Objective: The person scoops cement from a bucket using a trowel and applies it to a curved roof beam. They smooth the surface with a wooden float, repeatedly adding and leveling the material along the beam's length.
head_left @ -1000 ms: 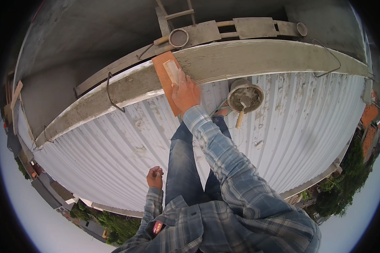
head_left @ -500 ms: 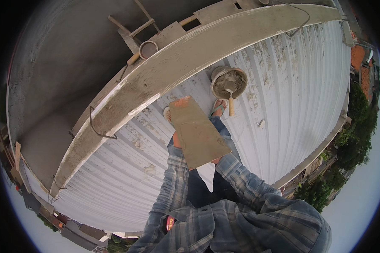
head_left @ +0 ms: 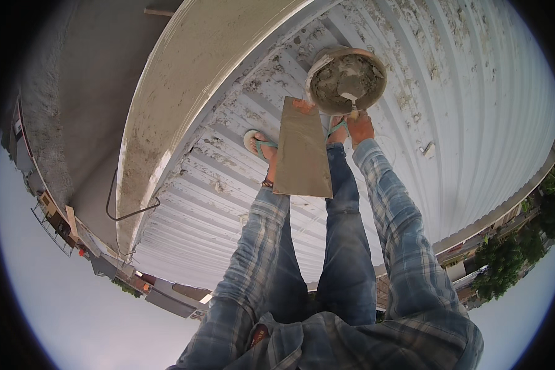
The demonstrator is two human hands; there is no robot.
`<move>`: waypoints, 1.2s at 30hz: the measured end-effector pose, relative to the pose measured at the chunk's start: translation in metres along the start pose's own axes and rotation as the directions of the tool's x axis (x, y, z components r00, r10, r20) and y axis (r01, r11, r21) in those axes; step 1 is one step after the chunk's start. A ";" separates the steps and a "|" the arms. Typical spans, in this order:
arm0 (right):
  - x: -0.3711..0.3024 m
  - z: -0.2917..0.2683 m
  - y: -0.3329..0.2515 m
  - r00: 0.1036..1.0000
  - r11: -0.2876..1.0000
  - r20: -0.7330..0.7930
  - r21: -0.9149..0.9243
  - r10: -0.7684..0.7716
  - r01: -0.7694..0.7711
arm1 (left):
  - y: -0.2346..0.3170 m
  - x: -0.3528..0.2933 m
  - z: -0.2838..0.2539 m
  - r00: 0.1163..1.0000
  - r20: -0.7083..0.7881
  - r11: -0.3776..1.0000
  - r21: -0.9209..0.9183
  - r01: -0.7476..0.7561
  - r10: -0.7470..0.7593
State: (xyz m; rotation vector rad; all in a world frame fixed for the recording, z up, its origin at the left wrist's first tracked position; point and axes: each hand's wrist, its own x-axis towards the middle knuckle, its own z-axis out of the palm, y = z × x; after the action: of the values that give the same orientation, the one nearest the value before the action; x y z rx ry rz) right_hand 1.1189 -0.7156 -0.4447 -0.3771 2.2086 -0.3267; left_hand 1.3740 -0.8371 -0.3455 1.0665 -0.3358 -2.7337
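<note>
A flat rectangular board, coated with a grey film and orange at its far end, is held out in front of my legs. My left hand grips it from beneath at the left edge; its fingers are hidden under the board. To the right, my right hand is closed round the handle of a trowel. The trowel's blade rests in wet grey mortar, inside a round bucket just beyond my right foot.
I stand in sandals on a white corrugated metal roof spattered with mortar. A curved, plastered concrete ledge runs along the left, with a bent metal rod sticking out. A small pale chunk lies at the right. Trees and rooftops show beyond the edge.
My right hand has left the board's near end and reached forward to the trowel handle. The board has swung straighter. My view has tilted and come closer to the bucket.
</note>
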 end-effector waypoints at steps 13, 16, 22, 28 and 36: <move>-0.179 -0.184 -0.029 0.809 0.893 0.503 0.445 -0.305 0.060 | -0.033 0.117 0.022 0.969 -0.069 0.971 -0.067 0.231 -0.235; -0.134 -0.145 -0.005 0.823 0.851 0.537 0.508 -0.187 -0.138 | -0.021 0.116 0.061 0.986 0.030 0.846 0.519 0.123 -0.161; -0.023 -0.105 0.011 0.974 0.974 0.184 0.204 -0.134 0.095 | -0.008 0.033 0.048 0.989 -0.112 0.878 0.459 0.136 -0.095; -0.005 -0.081 0.012 0.977 0.954 -0.071 -0.239 -0.203 0.181 | -0.018 -0.036 0.024 0.923 -0.370 0.855 0.508 0.103 0.108; 0.011 -0.055 -0.027 0.861 0.593 0.508 0.684 0.031 -0.425 | 0.001 -0.037 0.043 0.915 -0.402 0.940 -0.325 -0.105 -0.037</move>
State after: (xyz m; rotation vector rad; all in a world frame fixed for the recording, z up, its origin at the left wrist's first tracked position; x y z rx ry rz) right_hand 1.0732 -0.7389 -0.4094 0.3181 1.4272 -0.9154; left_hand 1.3712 -0.8231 -0.2909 1.4529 0.1759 -2.3346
